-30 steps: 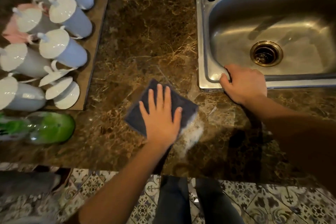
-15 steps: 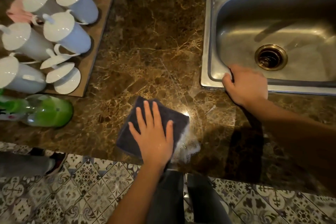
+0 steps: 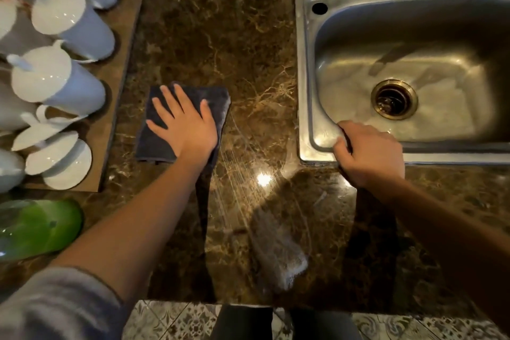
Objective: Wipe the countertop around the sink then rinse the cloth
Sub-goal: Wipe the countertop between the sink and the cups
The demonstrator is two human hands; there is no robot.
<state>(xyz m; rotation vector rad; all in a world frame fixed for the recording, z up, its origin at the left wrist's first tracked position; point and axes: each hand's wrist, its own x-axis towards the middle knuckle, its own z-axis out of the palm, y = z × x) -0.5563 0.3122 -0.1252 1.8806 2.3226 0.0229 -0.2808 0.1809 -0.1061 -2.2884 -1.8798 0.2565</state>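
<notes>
- left hand (image 3: 183,125): flat, fingers straight and spread, palm down on the cloth (image 3: 154,145). Presses it, no curl, no pinch.
- cloth: dark, folded roughly square, lies flat on the countertop (image 3: 220,36) directly under the left hand. Its edges show past the fingertips, the thumb side and the little-finger side.
- right hand (image 3: 371,154): fingers curled over the near-left corner of the sink (image 3: 303,63) rim, gripping it. The fingertips go inside the basin; the thumb sits on the rim.
- the sink lies well off the left hand's thumb side, with bare marble between them. The drain (image 3: 394,99) is just beyond the right hand's knuckles.
- wet streaks run on the marble from the left hand's wrist side towards the counter edge. They end in a patch of white foam (image 3: 284,259) between the two forearms.
- off the left hand's little-finger side: white lidded cups (image 3: 59,78) on a brown board (image 3: 116,107). The board's edge is near the cloth, not touching.
- a green bottle (image 3: 41,226) lies on its side beside the left forearm, on the outer side.
- a grey sleeve (image 3: 55,306) is pushed up on the left arm. Patterned tile floor (image 3: 171,320) shows below the counter edge.
</notes>
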